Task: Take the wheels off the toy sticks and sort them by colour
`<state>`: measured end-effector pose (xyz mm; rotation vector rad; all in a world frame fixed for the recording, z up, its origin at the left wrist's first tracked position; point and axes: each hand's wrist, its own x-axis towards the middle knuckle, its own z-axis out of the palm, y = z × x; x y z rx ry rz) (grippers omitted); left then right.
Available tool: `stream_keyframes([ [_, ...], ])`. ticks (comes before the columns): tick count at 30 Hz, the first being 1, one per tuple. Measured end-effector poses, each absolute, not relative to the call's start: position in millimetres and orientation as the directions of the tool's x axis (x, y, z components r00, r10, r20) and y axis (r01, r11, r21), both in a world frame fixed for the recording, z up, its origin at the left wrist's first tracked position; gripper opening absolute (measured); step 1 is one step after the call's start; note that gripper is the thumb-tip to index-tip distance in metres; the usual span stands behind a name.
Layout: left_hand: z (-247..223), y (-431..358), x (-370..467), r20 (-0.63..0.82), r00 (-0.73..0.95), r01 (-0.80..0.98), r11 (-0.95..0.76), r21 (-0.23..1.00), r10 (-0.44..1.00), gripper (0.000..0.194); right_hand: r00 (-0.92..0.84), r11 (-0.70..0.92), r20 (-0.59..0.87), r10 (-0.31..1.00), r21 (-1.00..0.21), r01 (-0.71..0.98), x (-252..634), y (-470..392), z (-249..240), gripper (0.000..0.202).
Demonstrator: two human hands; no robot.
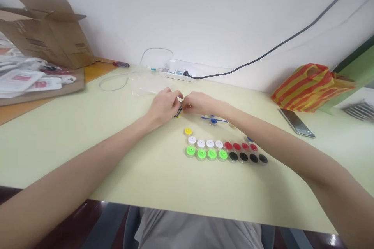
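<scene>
My left hand (164,106) and my right hand (199,103) meet over the table, fingertips nearly touching. Between them is a small dark, narrow piece (178,110) with bits of yellow beside it; the fingers cover most of it. Left-hand fingers are closed at the dark piece. Those of my right hand are pinched, and what they hold is hidden. Just below lies a yellow-topped round disc (188,131). Rows of discs follow, with white (201,143), red (236,146), bright green (201,154) and black (243,156) tops. A blue disc with a thin blue double-ended arrow (214,121) lies near my right wrist.
A power strip (178,74) with a plugged-in black cable (257,59) sits against the wall. At left stand an open cardboard box (55,39) and a screwdriver (120,64). A phone (297,123) and a red-yellow striped bag (309,87) lie at right.
</scene>
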<state>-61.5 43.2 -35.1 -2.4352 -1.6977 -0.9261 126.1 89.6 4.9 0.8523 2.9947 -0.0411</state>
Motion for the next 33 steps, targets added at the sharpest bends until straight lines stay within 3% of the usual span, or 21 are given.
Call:
stream_keyframes([
  [11,-32.6,39.0,-61.0,0.499,0.266,0.829,-0.460,0.319,0.825,0.033,-0.865,0.862,-0.033,0.501,-0.067,0.502,130.8,79.4,20.0,0.018],
  [17,-28.2,41.3,-65.4,0.476,0.311,0.809,-0.492,0.321,0.822,0.030,-0.870,0.850,-0.013,0.492,0.223,0.477,133.8,72.1,23.3,0.023],
  [22,-29.9,46.9,-69.1,0.416,0.504,0.767,-0.614,0.187,0.756,0.027,-0.916,0.838,-0.074,0.393,0.439,0.324,131.1,61.9,24.3,0.030],
  [33,-33.9,50.7,-75.0,0.366,0.563,0.752,-0.643,0.144,0.741,0.048,-0.925,0.778,-0.065,0.374,0.564,0.275,139.4,54.6,33.2,0.025],
])
